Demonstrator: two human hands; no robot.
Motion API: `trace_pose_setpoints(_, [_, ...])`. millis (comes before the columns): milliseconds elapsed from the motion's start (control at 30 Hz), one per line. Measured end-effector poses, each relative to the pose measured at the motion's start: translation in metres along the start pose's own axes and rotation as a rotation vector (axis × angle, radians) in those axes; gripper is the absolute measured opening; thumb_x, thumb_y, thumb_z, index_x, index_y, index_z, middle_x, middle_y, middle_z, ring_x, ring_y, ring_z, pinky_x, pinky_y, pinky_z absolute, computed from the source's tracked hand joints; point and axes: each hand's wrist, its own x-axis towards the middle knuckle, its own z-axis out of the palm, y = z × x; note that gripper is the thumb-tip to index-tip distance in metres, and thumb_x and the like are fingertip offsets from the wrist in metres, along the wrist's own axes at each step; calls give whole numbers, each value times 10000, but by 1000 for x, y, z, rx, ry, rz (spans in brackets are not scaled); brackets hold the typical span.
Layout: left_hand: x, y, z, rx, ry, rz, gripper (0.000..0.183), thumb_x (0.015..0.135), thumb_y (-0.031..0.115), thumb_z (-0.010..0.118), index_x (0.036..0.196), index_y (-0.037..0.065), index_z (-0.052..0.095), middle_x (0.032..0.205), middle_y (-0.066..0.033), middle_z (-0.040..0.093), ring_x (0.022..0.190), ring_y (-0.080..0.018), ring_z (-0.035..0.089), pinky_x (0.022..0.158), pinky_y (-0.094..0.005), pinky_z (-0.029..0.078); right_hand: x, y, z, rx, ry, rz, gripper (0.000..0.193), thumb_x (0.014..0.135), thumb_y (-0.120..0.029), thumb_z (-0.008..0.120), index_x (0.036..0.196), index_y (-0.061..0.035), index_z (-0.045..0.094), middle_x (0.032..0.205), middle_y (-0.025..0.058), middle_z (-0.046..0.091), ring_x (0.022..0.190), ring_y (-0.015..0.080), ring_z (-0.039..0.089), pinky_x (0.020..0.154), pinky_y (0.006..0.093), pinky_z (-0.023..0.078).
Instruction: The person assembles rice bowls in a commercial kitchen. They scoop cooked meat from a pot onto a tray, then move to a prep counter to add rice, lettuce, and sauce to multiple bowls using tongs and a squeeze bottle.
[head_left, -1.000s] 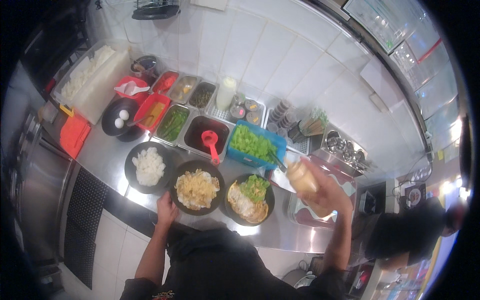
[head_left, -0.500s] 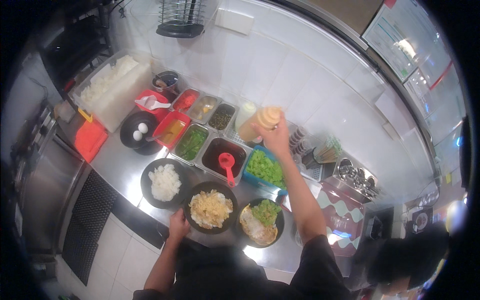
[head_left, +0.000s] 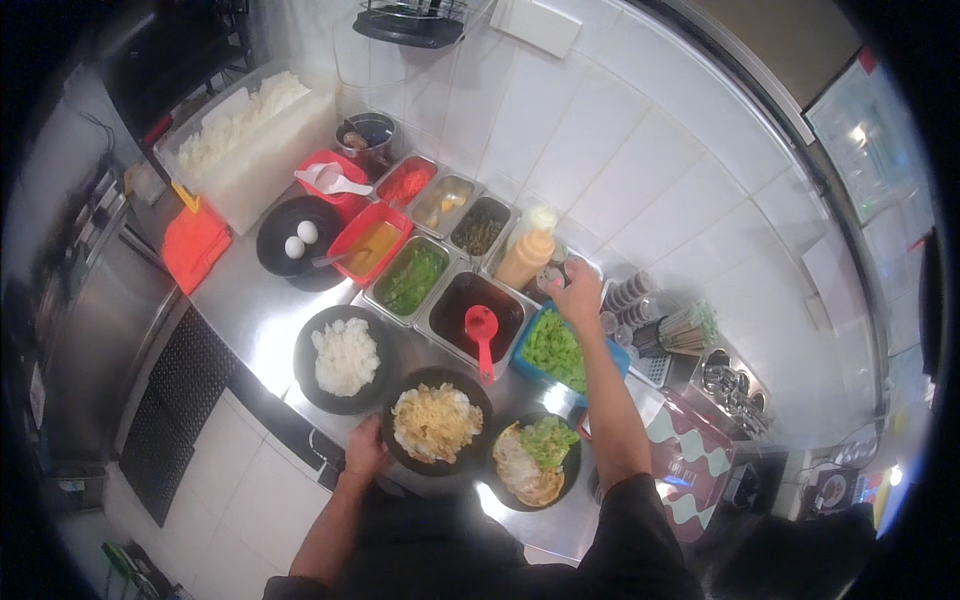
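My right hand (head_left: 577, 292) reaches over the lettuce tub, its fingers closed around the top of a small jar (head_left: 549, 278); the jar's contents are hard to make out. Just left of it a squeeze bottle (head_left: 527, 257) of orange-tan sauce stands upright, apart from the hand. My left hand (head_left: 366, 448) is curled at the left rim of a black bowl (head_left: 480, 442) holding rice under golden fried topping (head_left: 433, 422). To the right, another black bowl (head_left: 573, 478) holds lettuce and pale meat slices. Plain white rice (head_left: 346, 357) fills a third bowl at the left.
Behind the bowls are metal pans of green vegetable (head_left: 413, 279) and dark sauce with a red ladle (head_left: 482, 324). A blue tub of lettuce (head_left: 557, 347) sits under my right forearm. Two eggs (head_left: 300, 240) lie in a black dish. Cutlery (head_left: 735, 385) stands at the right.
My right hand has put the orange-tan sauce bottle down among the containers, let go, and moved to the small jar beside it. The view has shifted; my left hand stays by the middle bowl.
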Motion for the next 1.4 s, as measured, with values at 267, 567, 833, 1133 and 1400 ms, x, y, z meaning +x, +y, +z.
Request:
trace_pose_setpoints(267, [0,-2,3,-35,39,14,307,860,260,702,935,4,550,841,-251,603,825,-485,605,706,-518,482,20,-14,-5,-404,-357,159,685,617,-527,888,1015,-10,680,1146,226,655,1141,386,598,966,462,496])
trace_pose_setpoints(567, [0,-11,7,-60,70,108,262,857,207,693,942,9,545,834,-246,595,812,-484,596,694,-522,471,-9,-30,-57,-69,-67,105,773,646,-386,902,1215,8,557,1138,202,671,1067,335,648,936,417,509])
trace_pose_setpoints(833, [0,-11,7,-51,62,45,211,874,159,646,873,-7,516,712,-231,564,665,-444,565,591,-470,445,-186,-17,-174,677,191,-4,711,727,-16,780,1344,-30,428,1232,125,561,1155,239,582,1015,365,468])
trace_pose_setpoints(1133, [0,13,-6,-101,68,53,215,951,151,599,835,-22,543,635,-168,564,502,-265,577,495,-388,452,-310,-32,-190,-15,116,-75,764,644,-39,837,1345,-110,543,1283,135,563,1196,343,546,974,425,487])
trace_pose_setpoints(1400, [-2,10,-10,-199,35,-35,248,990,125,553,793,-19,507,610,-137,568,461,-207,576,458,-361,447,-304,-46,-193,-146,165,-53,747,647,-12,817,1336,-180,582,1304,85,576,1213,324,549,938,420,532])
